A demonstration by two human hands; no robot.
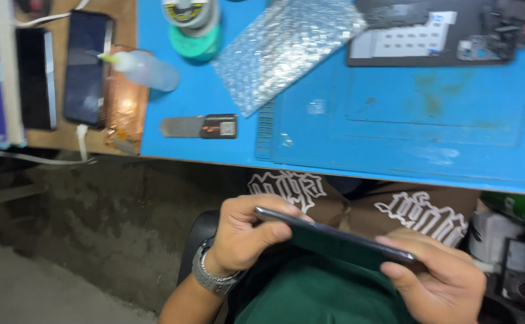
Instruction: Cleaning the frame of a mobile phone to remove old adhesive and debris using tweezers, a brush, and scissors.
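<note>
A dark smartphone (334,240) is held edge-on over my lap, below the edge of the blue work mat (394,120). My left hand (247,231), with a metal watch on its wrist, grips the phone's left end between thumb and fingers. My right hand (436,279) holds the phone's right end, fingers wrapped over the edge. Both hands are below the bench, not touching anything on it.
On the mat lie a flat metal pry tool (199,126), a bubble-wrap bag (286,48), tape rolls (193,27) and an opened device with a tray (436,33). A squeeze bottle (145,69) and two dark phones (85,66) rest on the wooden left part.
</note>
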